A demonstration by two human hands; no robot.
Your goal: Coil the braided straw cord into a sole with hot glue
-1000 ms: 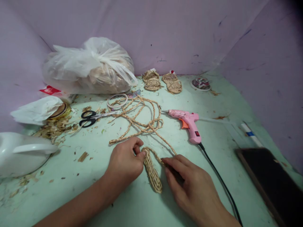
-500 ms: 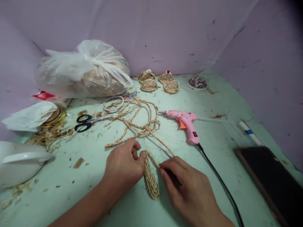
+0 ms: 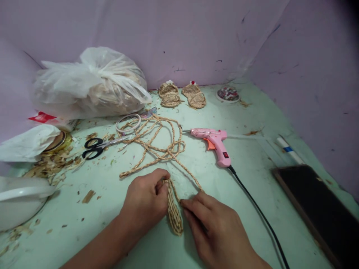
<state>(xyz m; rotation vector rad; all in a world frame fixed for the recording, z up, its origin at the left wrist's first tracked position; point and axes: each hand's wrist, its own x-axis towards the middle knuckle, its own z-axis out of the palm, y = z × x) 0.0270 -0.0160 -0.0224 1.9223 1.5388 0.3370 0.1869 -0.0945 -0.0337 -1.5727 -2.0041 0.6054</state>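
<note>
A flat, elongated coil of braided straw cord (image 3: 174, 216) stands between my hands near the front of the table. The fingers and thumb of my left hand (image 3: 148, 196) pinch its upper end. My right hand (image 3: 214, 224) is closed on the braided cord (image 3: 187, 173) just right of the coil, where the strand leaves it. From there the cord runs up to a loose tangle in the middle of the table. A pink glue gun (image 3: 214, 140) with an orange trigger lies beyond my right hand, its nozzle pointing left toward the tangle.
Black-handled scissors (image 3: 95, 147) and a white ring (image 3: 128, 123) lie left of the tangle. Behind are a stuffed plastic bag (image 3: 95, 86), two small woven slippers (image 3: 169, 95) and a round dish (image 3: 227, 94). A phone (image 3: 311, 205) lies right, past the glue gun's cable (image 3: 254, 201).
My right hand has drawn slightly nearer the coil, pulling the cord closer along its side. The left hand still grips the top. The whole view has shifted a little.
</note>
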